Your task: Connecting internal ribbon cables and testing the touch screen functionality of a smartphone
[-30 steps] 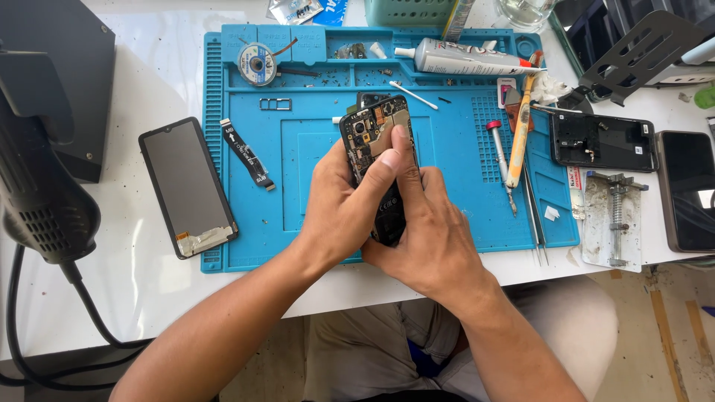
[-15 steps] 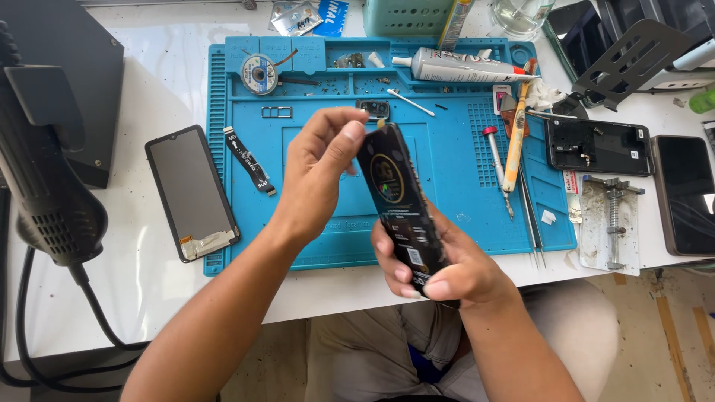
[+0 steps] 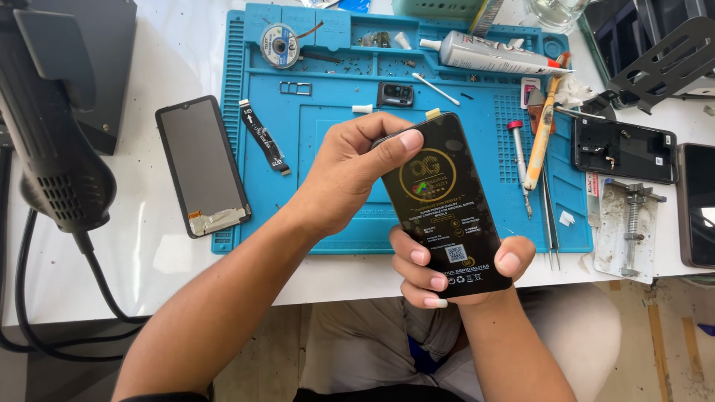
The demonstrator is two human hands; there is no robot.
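I hold a black phone screen panel (image 3: 445,201) with a printed protective film facing up, above the front edge of the blue work mat (image 3: 328,126). My right hand (image 3: 454,272) grips its lower end from beneath, thumb on the right edge. My left hand (image 3: 354,171) pinches the panel's top left corner, thumb pressed on the film near a small yellow tab. Another dark screen panel (image 3: 199,164) lies face up at the mat's left edge, beside a flat flex cable (image 3: 264,138).
On the mat lie a glue tube (image 3: 491,53), a solder-wick reel (image 3: 281,43), a camera module (image 3: 395,94), screwdrivers (image 3: 519,156) and tweezers (image 3: 550,216). A hot-air tool (image 3: 52,134) stands left. A phone frame (image 3: 624,149) and a metal clamp (image 3: 629,223) sit right.
The phone part has been turned over, from open back to film-covered front. My hands have separated: the right now holds the lower end, the left has moved to the top corner.
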